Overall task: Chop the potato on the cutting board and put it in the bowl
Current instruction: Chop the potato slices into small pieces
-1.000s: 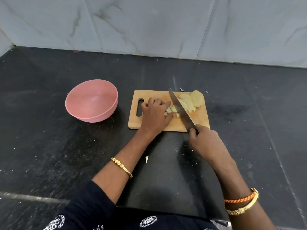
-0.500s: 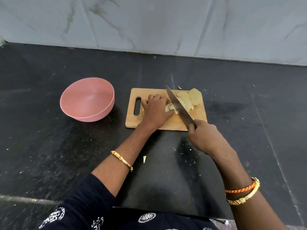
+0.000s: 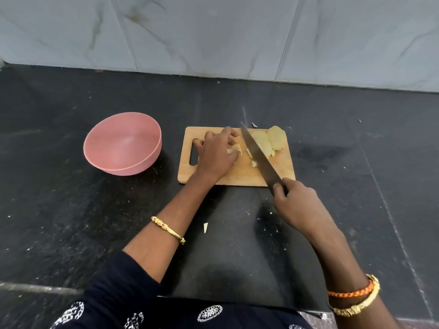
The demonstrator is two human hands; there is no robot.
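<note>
Knife down among the potato slices, bowl waiting off to the left.
Black worktop (image 3: pixel 71 222) carries a pink bowl (image 3: pixel 122 143) beside the wooden cutting board (image 3: pixel 237 176); on it, the left hand (image 3: pixel 217 154), fingers curled, grips cut potato pieces (image 3: pixel 235 149), the right hand (image 3: pixel 297 205) grips the knife (image 3: pixel 257 155), its blade resting against the potato slices (image 3: pixel 270 141) at the board's far right corner.

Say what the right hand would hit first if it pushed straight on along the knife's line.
Likely the pale yellow potato slices on the wooden cutting board: the right hand grips the steel chef's knife, whose blade already lies against them. Past the slices, black countertop, then the marble wall. Depth is unclear.
</note>
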